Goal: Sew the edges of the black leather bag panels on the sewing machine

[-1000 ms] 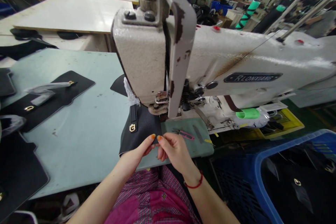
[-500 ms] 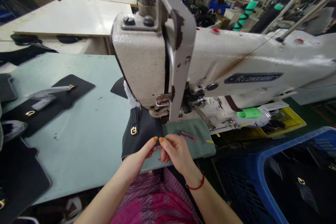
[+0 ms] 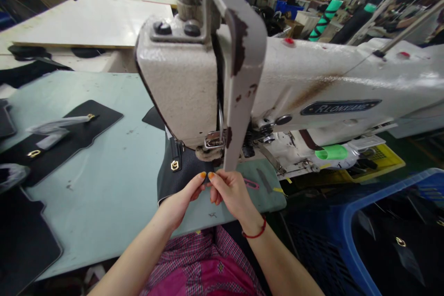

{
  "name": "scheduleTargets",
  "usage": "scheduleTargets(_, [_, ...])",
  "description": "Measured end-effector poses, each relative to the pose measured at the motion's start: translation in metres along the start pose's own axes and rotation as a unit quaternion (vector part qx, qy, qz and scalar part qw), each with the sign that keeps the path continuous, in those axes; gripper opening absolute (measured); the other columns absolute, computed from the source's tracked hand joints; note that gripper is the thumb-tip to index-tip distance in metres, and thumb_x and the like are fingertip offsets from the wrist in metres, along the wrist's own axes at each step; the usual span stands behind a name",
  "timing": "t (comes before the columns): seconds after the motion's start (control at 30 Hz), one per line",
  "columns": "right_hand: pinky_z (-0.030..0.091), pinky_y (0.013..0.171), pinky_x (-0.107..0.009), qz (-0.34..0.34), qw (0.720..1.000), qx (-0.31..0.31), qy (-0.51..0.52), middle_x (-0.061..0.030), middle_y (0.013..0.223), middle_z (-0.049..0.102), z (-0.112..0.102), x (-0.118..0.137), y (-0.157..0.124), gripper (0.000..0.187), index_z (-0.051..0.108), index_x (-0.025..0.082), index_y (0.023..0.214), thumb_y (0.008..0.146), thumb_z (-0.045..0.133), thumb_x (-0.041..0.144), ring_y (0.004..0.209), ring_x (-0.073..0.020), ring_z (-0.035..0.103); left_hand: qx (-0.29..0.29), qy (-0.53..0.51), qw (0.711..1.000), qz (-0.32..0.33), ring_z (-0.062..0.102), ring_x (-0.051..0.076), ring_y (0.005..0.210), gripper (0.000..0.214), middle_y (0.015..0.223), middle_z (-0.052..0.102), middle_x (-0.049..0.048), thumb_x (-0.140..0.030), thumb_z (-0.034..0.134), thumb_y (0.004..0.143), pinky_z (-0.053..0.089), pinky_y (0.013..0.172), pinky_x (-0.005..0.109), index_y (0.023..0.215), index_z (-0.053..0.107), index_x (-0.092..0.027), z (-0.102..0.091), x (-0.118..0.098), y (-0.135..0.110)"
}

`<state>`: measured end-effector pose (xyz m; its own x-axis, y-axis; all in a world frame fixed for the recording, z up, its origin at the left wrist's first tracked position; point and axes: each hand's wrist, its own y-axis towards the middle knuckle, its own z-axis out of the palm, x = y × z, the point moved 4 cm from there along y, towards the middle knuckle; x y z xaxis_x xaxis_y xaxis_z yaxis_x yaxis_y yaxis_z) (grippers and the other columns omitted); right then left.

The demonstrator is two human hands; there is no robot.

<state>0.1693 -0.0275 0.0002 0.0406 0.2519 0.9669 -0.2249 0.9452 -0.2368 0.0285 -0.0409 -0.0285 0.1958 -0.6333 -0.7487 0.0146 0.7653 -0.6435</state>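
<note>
Nearest to me I see checked clothing point(image 3: 166, 263) and a red bracelet point(image 3: 255, 235) on the right wrist. At near right stands a blue basket point(image 3: 348, 226) with black pieces point(image 3: 374, 252) inside. Ahead, I have the left hand point(image 3: 187, 193) pinched on the near right edge of a black panel point(image 3: 185, 175); the right hand point(image 3: 231, 192) is pinched on the same edge just beside it, the thumbs almost touching. The panel lies on the pale green table point(image 3: 114, 185), its far part under the head of the sewing machine point(image 3: 176, 83), with a gold buckle point(image 3: 174, 165) on its strap point(image 3: 175, 148). Right of the right hand I make out a pink tool point(image 3: 252, 184), partly hidden. Left on the table lies a black sheet point(image 3: 99, 122) with gold fittings point(image 3: 90, 116). Far left I see a white board point(image 3: 93, 21); far right, a green roll point(image 3: 325, 19).
</note>
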Motion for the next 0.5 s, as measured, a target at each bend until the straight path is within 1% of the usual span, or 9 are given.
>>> scheduleTargets(0.1, [0.039,0.043,-0.016,-0.001,1.000,-0.004,-0.003,0.0037,0.045,0.055,0.000,0.003,0.006,0.041,0.055,0.017,0.061,0.090,0.054,0.046,0.039,-0.0065,0.048,0.008,-0.009,1.000,0.003,0.050,0.013,0.064,0.051,0.061,0.061,-0.0011,-0.066,0.077,0.053,0.037,0.060,0.023,0.067,0.071,-0.017,0.002,-0.006,0.005])
scheduleTargets(0.23, [0.038,0.042,-0.016,-0.015,1.000,-0.017,-0.015,0.0034,0.046,0.055,0.000,0.011,0.013,0.040,0.055,0.017,0.061,0.090,0.055,0.044,0.039,-0.0065,0.048,0.016,-0.003,1.000,0.025,0.045,0.011,0.060,0.049,0.058,0.057,-0.0024,-0.065,0.075,0.057,0.035,0.057,0.022,0.065,0.068,-0.017,0.002,-0.014,0.012])
scheduleTargets(0.37, [0.038,0.042,-0.016,-0.022,0.999,-0.023,-0.013,0.0033,0.046,0.055,0.001,0.014,0.019,0.039,0.059,0.015,0.065,0.091,0.054,0.044,0.038,-0.0063,0.047,0.011,0.005,0.999,0.051,0.044,0.011,0.058,0.047,0.057,0.055,-0.0027,-0.063,0.075,0.059,0.033,0.054,0.022,0.068,0.068,-0.017,0.000,-0.022,0.018])
scheduleTargets(0.5, [0.039,0.041,-0.016,-0.029,0.999,-0.032,-0.006,0.0032,0.047,0.056,0.003,0.010,0.022,0.038,0.064,0.015,0.075,0.091,0.054,0.048,0.039,-0.0072,0.049,0.002,0.040,0.997,0.070,0.043,0.011,0.055,0.043,0.053,0.050,-0.0027,-0.060,0.071,0.064,0.033,0.053,0.023,0.068,0.067,-0.017,0.000,-0.029,0.024])
